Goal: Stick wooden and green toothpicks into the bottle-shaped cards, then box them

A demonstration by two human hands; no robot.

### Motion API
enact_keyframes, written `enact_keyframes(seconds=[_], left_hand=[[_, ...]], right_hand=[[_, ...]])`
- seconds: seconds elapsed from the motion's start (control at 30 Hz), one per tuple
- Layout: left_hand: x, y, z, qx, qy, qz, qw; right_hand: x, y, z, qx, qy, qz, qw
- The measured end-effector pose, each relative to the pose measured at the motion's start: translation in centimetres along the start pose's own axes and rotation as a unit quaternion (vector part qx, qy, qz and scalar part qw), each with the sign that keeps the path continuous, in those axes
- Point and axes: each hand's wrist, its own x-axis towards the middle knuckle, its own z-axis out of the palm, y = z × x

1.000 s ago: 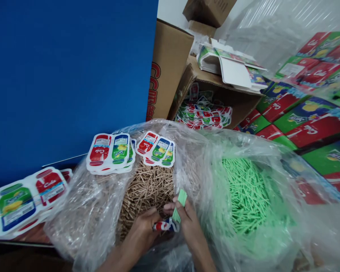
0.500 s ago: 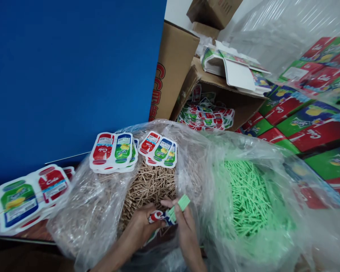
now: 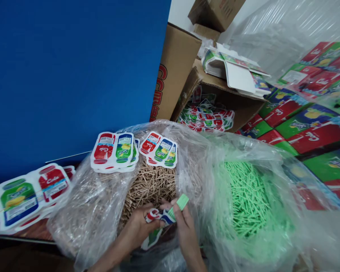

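Observation:
My left hand (image 3: 137, 226) is closed around a printed Cola and Sprite packet (image 3: 152, 215), which is bent in its grip. A green-printed jar-shaped piece (image 3: 152, 238) hangs just below that hand. My right hand (image 3: 184, 223) pinches a small bundle of light green sticks (image 3: 182, 202) between thumb and fingers. The bundle's lower end meets the packet's blue-and-white edge; I cannot tell how far inside it reaches. Both hands are over the near side of a clear plastic bag (image 3: 110, 204) holding brown sticks (image 3: 150, 181).
Flat packets (image 3: 113, 151) and a smaller group (image 3: 158, 149) lie on the bag, with more packets (image 3: 31, 196) at left. Green sticks (image 3: 249, 200) fill a bag at right. Behind are a blue panel (image 3: 73, 75), an open carton (image 3: 192, 79) of packets and stacked printed boxes (image 3: 314, 128).
The packet in my left hand has turned a little, and more of the green-printed piece below shows. My right hand keeps its pinch on the green sticks and has barely moved.

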Motion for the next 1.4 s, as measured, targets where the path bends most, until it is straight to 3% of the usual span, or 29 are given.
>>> enact_keyframes(seconds=[0.1,0.2,0.33,0.43,0.53,0.63,0.73,0.83,0.93,1.07,1.27,1.4], left_hand=[[0.0,-0.3,-0.4,-0.068,-0.013,-0.020,0.997],[0.0,-0.3,-1.0,-0.076,-0.023,0.027,0.996],[0.3,-0.1,-1.8,-0.013,-0.025,0.119,0.992],[0.4,0.1,-2.2,0.003,-0.022,0.148,0.989],[0.1,0.5,-2.5,0.013,-0.012,0.152,0.988],[-0.3,1.0,-2.9,0.001,0.011,0.134,0.991],[-0.7,1.4,-3.6,-0.064,0.040,0.090,0.993],[-1.3,1.8,-4.7,-0.122,0.070,0.051,0.989],[-2.2,2.5,-6.4,-0.183,0.105,0.051,0.976],[-3.8,3.6,-9.5,-0.223,0.144,0.037,0.963],[-3.8,5.7,-15.0,-0.177,0.211,0.079,0.958],[-1.9,7.3,-18.2,-0.118,0.234,0.077,0.962]], right_hand=[[-0.6,-0.7,-0.7,-0.039,-0.075,-0.025,0.996],[-1.1,-1.4,-1.5,-0.002,-0.115,-0.055,0.992],[-1.6,-1.6,-2.0,-0.014,-0.095,-0.141,0.985],[-1.6,-1.5,-2.1,-0.125,-0.101,-0.197,0.967],[-1.3,-1.2,-2.0,-0.151,-0.100,-0.235,0.955],[-1.0,-0.7,-1.4,-0.102,-0.073,-0.209,0.970],[-0.9,-0.2,0.2,-0.032,-0.033,-0.105,0.993],[-0.5,-0.5,2.2,-0.029,-0.106,-0.048,0.993],[0.5,-1.7,4.1,-0.015,-0.150,-0.049,0.987],[2.7,-4.0,6.1,0.004,-0.129,-0.053,0.990],[6.6,-7.6,10.0,0.011,-0.252,-0.109,0.962],[10.2,-9.1,12.6,-0.044,-0.206,-0.157,0.965]])
